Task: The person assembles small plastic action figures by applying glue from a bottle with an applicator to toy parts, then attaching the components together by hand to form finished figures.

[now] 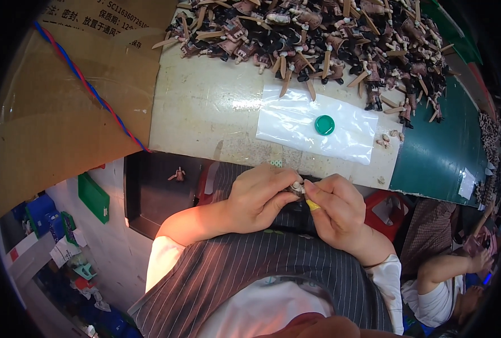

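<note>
1. Piece of small, whitish, moulded material (298, 187), held between the fingertips of both hands, nearer the person than the landmark, a green round plastic cap (324, 125), and a little to the cap's left. Its long axis cannot be told, as the fingers cover much of it.
2. Left hand (259, 198), toward the person and left of the cap: thumb and forefinger pinched on the piece's left side, other fingers curled.
3. Right hand (340, 211), toward the person and slightly right of the cap: thumb and forefinger closed at the piece's right side. A yellow patch (313, 205) shows by these fingers; whether wrap or tool, I cannot tell.
4. Key relation, as I judge it: the piece sits directly between opposing fingertips, so neither hand is clearly nearer.
5. Under the cap lies a clear, glossy plastic sheet (284, 121); just right of the cap, some small pale loose bits (386, 138).
6. Beyond the cap, a heap of brown-and-black figurines with tan blade-like parts (312, 34).
7. Left of the cap and toward the person, a black rectangular tray (149, 208) bears one pinkish-brown figure (178, 175).
</note>
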{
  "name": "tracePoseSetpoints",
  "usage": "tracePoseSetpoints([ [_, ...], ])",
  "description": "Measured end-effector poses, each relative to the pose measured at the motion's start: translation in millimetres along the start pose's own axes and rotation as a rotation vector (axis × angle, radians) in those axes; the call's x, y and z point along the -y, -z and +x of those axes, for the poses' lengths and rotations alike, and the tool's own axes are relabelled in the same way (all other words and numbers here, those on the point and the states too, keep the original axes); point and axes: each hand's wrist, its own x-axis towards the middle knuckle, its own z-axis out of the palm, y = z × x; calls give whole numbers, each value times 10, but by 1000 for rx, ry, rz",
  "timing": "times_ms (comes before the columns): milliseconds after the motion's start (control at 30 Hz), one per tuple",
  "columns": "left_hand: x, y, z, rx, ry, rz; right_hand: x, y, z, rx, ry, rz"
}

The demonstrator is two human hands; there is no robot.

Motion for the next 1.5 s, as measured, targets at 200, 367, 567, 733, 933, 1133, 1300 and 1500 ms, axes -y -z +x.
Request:
tracePoseSetpoints([
  [200, -10, -9, -15, 21, -115, 43, -64, 14, -87, -11, 86, 8],
  [367, -72, 47, 70, 65, -251, 101, -96, 105, -136, -23, -176, 410],
  [567, -82, -17, 48, 90, -312, 119, -246, -73, -317, 161, -787, 1313],
  [733, -81, -53, -2, 14, -361, 171, -182, -9, -216, 218, -870, 1401],
  [933, -26, -60, -60, 70, -313, 212, -161, -41, -238, 229, -994, 1310],
  [1133, 0, -91, -144, 90, -233, 213, -182, -112, -282, 236, -1059, 1262],
  [1300, -8, 336, -482, 54, 74, 300, -140, 116, -254, 247, -784, 595],
  [1500, 1110, 1356, -2259, -508, 762, 584, -779, 924, -485, -626, -537, -203],
])
